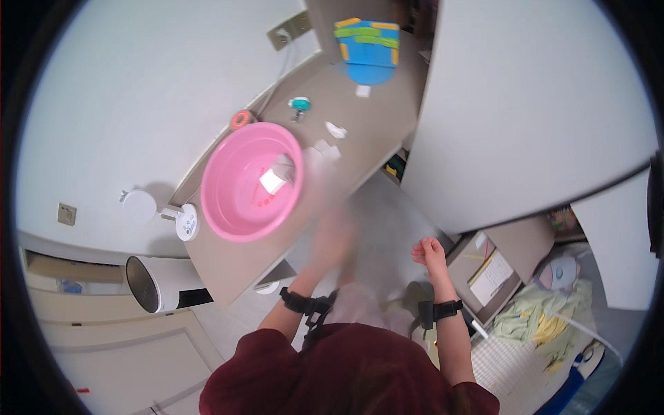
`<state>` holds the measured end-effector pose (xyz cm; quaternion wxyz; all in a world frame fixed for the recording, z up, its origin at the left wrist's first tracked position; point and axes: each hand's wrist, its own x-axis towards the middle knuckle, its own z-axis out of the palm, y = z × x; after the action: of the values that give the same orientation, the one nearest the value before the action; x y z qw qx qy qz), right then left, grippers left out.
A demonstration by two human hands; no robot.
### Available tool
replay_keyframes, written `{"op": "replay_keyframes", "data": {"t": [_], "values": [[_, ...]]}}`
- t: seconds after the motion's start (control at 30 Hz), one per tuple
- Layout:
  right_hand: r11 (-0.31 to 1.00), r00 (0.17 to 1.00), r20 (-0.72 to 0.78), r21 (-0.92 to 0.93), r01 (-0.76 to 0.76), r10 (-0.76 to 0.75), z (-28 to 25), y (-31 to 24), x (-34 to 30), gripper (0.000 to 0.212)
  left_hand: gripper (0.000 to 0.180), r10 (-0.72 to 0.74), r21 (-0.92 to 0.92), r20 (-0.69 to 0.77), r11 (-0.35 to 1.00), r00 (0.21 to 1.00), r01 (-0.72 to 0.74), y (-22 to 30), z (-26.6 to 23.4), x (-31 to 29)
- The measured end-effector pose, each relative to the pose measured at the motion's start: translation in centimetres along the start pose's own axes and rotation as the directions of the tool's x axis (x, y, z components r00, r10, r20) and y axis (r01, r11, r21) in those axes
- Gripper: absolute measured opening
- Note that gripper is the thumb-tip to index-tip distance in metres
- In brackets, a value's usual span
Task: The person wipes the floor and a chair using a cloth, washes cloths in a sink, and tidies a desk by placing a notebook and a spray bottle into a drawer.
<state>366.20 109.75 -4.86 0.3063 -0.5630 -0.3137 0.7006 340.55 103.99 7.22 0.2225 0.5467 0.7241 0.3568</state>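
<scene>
My left hand (335, 235) is smeared by motion beside the front edge of the grey desk (232, 270), and its fingers cannot be made out. Near it stands a pink basin (225, 220) holding a small white and grey item (273, 181). Further right, above the floor, my right hand (430, 252) hangs apart from everything, its fingers loosely bent with nothing visible in them. White pieces, perhaps paper (326, 150), lie blurred beside the basin. Beyond them are a crumpled white scrap (336, 130) and a small teal-and-white object (299, 104).
A white lamp (185, 221) and an orange ring (241, 120) flank the basin. The blue stand (366, 52) occupies the desk's far end. To the right are a large pale panel (526, 104), an open drawer (491, 277) and a bed with cloth (539, 321). A white cylinder (166, 283) stands left.
</scene>
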Motion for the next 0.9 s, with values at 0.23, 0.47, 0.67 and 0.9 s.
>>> {"op": "replay_keyframes", "data": {"t": [0.23,0.47,0.67,0.9], "values": [[0.959,0.925,0.341,-0.161,0.232,-0.167,18.7,-9.0,6.8,0.029,0.036,0.116,0.211,-0.293,0.976,0.949,-0.054,-5.5,-14.4,5.5],[0.772,0.725,0.567,-0.227,0.593,-0.391,32.3,-11.7,13.6,0.041,0.045,-0.02,0.136,-0.336,0.988,0.942,0.069,-10.3,-22.2,12.4],[0.511,0.685,0.721,-0.553,0.658,-0.103,35.8,-15.6,15.5,0.029,0.064,0.04,0.403,-0.158,0.915,0.987,0.027,-15.3,-25.4,21.5],[0.203,0.646,0.411,-0.722,0.661,-0.643,41.5,-19.4,28.5,0.06,0.103,-0.422,0.462,-0.23,0.746,0.877,0.48,-19.7,-21.7,32.1]]}}
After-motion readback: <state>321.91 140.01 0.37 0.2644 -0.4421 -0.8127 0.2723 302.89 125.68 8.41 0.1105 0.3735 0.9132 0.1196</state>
